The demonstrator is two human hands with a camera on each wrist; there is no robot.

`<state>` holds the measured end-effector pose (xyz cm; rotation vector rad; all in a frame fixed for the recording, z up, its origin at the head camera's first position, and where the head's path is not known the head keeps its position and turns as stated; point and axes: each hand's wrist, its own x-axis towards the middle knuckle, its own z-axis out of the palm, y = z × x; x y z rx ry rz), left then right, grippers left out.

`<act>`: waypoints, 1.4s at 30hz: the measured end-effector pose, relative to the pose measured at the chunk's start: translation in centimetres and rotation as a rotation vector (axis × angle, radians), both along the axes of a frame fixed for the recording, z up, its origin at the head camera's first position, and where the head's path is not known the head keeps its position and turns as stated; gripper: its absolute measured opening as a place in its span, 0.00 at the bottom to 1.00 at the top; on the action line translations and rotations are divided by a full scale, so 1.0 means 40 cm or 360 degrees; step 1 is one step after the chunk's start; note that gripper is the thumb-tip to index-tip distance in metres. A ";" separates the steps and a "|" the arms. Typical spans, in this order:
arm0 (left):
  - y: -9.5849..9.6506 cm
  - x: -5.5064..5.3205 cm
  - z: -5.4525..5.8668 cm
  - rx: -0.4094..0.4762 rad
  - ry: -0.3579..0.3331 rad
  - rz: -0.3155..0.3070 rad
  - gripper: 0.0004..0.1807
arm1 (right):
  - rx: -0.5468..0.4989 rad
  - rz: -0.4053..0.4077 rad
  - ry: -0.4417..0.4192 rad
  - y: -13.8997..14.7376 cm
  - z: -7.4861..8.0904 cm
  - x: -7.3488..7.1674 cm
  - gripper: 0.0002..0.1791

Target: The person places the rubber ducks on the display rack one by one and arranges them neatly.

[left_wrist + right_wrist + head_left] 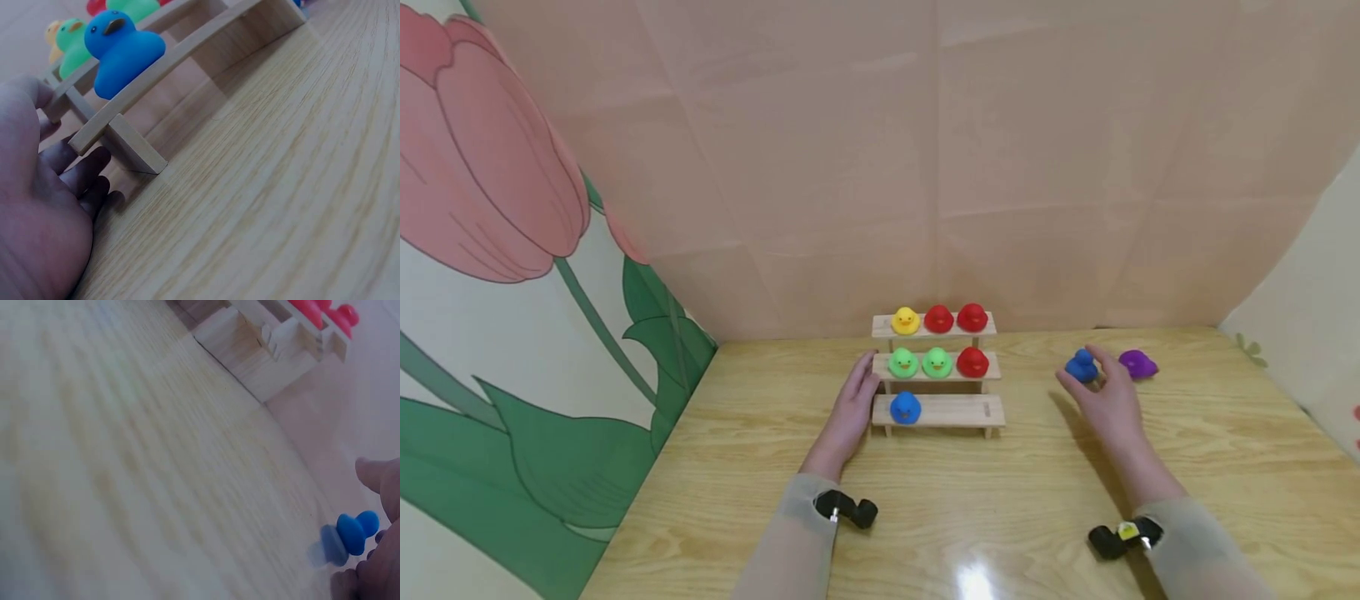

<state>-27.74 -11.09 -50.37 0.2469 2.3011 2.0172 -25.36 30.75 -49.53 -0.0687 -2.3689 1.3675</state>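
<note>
A three-tier wooden rack [955, 410] stands on the table, with toy ducks on its tiers. My left hand [853, 402] holds the rack's left end; in the left wrist view its thumb and fingers lie around the board ends, close to a blue duck [125, 53]. That blue duck sits at the left of the lowest tier. To the right, my right hand [1111, 398] has thumb and fingers spread around another blue duck [1081, 367]. In the right wrist view this duck [352, 534] is close over the tabletop, with a gap between it and the thumb [374, 475].
On the top tier are a yellow duck [906, 322] and two red ducks [938, 319]. The middle tier bears two green ducks [903, 363] and a red duck [973, 362]. A purple duck [1138, 364] lies beyond my right hand. A draped cloth [925, 167] hangs behind the table.
</note>
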 end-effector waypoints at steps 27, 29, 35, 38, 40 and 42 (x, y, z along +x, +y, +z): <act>0.000 0.008 0.010 -0.0020 0.0012 -0.0005 0.33 | 0.0280 -0.0153 -0.0232 0.028 -0.003 -0.071 0.42; 0.000 0.009 0.011 -0.0021 0.0009 -0.0004 0.34 | 0.0284 -0.0158 -0.0248 0.028 -0.002 -0.071 0.41; 0.001 0.007 0.012 -0.0039 0.0003 0.0004 0.33 | 0.0266 -0.0135 -0.0281 0.025 0.002 -0.066 0.37; 0.001 0.005 0.011 -0.0046 0.0005 0.0004 0.34 | 0.0238 -0.0110 -0.0303 0.025 0.004 -0.061 0.38; 0.001 0.005 0.009 -0.0047 0.0007 0.0005 0.34 | 0.0222 -0.0085 -0.0302 0.026 0.003 -0.058 0.38; 0.001 0.005 0.007 -0.0028 0.0002 0.0005 0.33 | 0.0213 -0.0048 -0.0290 0.029 -0.001 -0.057 0.37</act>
